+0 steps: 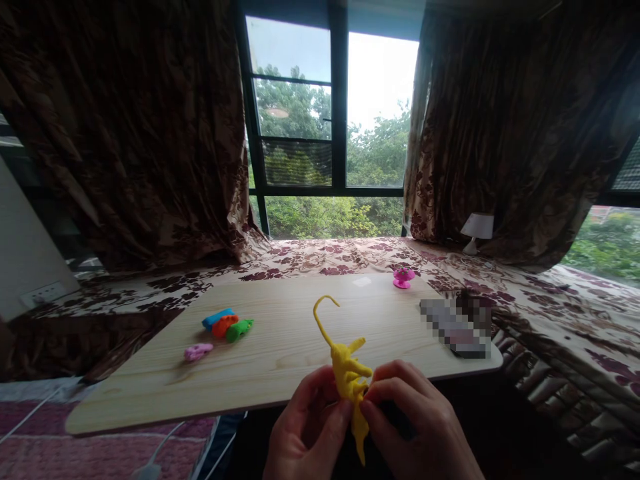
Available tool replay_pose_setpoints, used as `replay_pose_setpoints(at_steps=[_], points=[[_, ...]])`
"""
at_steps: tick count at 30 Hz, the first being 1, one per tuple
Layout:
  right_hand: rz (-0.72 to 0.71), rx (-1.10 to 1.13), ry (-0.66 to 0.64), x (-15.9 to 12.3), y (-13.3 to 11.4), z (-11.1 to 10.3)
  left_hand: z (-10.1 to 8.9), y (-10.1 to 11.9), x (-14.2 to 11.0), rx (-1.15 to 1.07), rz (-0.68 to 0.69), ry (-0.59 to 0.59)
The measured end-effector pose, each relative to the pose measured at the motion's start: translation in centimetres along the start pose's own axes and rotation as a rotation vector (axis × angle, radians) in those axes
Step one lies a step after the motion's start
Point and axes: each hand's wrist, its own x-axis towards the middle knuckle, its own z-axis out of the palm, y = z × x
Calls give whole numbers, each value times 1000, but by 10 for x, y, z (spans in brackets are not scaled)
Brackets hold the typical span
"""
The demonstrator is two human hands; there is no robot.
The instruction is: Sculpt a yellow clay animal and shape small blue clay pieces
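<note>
A yellow clay animal figure (345,373) is held up near the front edge of the table, with a long thin tail curling upward and several small limbs sticking out to the right. Its lower end narrows to a point. My left hand (313,423) grips the figure's body from the left between thumb and fingers. From the right, my right hand (413,413) pinches the figure's side around its lower limbs. The fingertips partly cover the body there.
On the wooden table (280,360), blue (219,319), orange (225,325), green (240,331) and pink (199,352) clay lumps lie at left. A bright pink stand-like piece (403,278) stands at the back right. A pixelated object (455,330) lies right. Beyond is a small lamp (477,228).
</note>
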Motion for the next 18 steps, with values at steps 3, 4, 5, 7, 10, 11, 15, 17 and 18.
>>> replay_pose_setpoints(at_steps=[3, 4, 5, 7, 10, 11, 15, 17, 18], points=[[-27, -35, 2, 1, -4, -14, -4, 3, 3, -66, -75, -19], [-33, -44, 19, 2, -5, -20, -5, 5, 3, -111, -128, -35], [-31, -47, 42, 3, -6, -27, -7, 8, 4, -162, -195, -52], [-11, -21, 91, 5, -7, -37, -9, 14, 6, -260, -350, -99], [30, 92, 60, 10, -8, -41, -13, 14, 9, -360, -516, -202], [33, 128, 24, 11, -8, -39, -14, 11, 10, -378, -540, -234], [8, 174, -103, 15, -9, -30, -19, -9, 16, -377, -547, -277], [-4, 167, -117, 15, -10, -28, -18, -17, 16, -352, -500, -265], [-15, 165, -113, 16, -11, -27, -17, -19, 15, -322, -444, -246]])
